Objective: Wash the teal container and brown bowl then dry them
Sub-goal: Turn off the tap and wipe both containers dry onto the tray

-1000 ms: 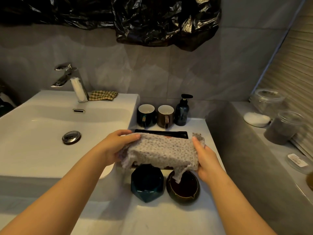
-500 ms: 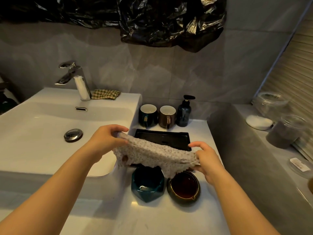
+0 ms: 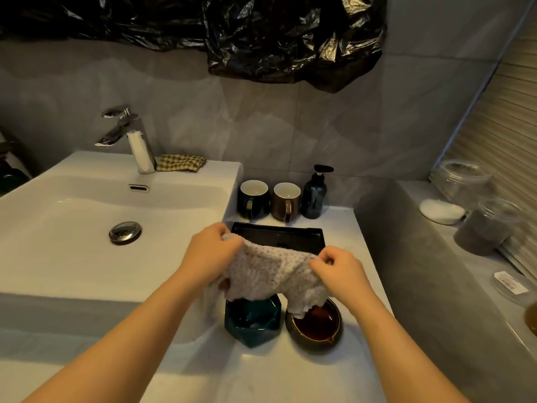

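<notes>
A teal faceted container (image 3: 252, 324) and a round brown bowl (image 3: 315, 325) stand side by side on the white counter (image 3: 261, 370), right of the sink. Above them I hold a grey knobbly cloth (image 3: 273, 271) stretched between both hands. My left hand (image 3: 210, 254) grips its left end and my right hand (image 3: 338, 271) pinches its right end. The cloth sags in folds; one corner hangs into the brown bowl, another hangs over the teal container's rim.
A white sink (image 3: 72, 216) with tap (image 3: 128, 135) and checked rag (image 3: 181, 162) lies to the left. Behind the cloth sits a black tray (image 3: 290, 235), then two mugs (image 3: 268, 202) and a dark pump bottle (image 3: 315, 193). A grey ledge (image 3: 436, 257) with jars rises on the right.
The cloth was spread flat and wide between my hands; my hands have since come closer together and lowered, so the cloth now bunches and droops onto the two vessels.
</notes>
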Demonstrator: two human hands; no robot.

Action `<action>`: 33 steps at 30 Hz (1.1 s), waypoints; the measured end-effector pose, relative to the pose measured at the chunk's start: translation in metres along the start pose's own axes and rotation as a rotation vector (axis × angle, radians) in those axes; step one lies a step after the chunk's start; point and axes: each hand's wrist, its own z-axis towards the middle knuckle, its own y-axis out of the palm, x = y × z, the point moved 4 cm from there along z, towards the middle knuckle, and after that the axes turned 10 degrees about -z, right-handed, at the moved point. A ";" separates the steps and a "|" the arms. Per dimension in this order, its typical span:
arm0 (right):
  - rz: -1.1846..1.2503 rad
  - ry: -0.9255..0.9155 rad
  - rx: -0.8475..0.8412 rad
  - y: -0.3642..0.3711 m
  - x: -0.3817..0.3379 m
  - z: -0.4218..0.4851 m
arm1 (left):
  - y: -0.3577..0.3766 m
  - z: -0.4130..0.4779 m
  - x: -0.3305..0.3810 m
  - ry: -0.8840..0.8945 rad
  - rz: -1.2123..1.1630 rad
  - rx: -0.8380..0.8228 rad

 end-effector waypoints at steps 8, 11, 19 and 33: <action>1.019 0.267 -0.368 0.034 -0.042 -0.022 | 0.059 -0.032 -0.008 -0.120 -0.291 -0.369; 0.954 0.278 -0.388 0.030 -0.041 -0.023 | 0.054 -0.034 -0.014 -0.061 -0.266 -0.340; 1.061 0.379 -0.555 0.058 -0.015 -0.027 | 0.044 -0.037 -0.020 -0.384 -0.901 -0.420; 0.696 0.402 -0.064 0.060 0.019 -0.016 | 0.056 -0.028 -0.075 -0.080 0.829 -0.232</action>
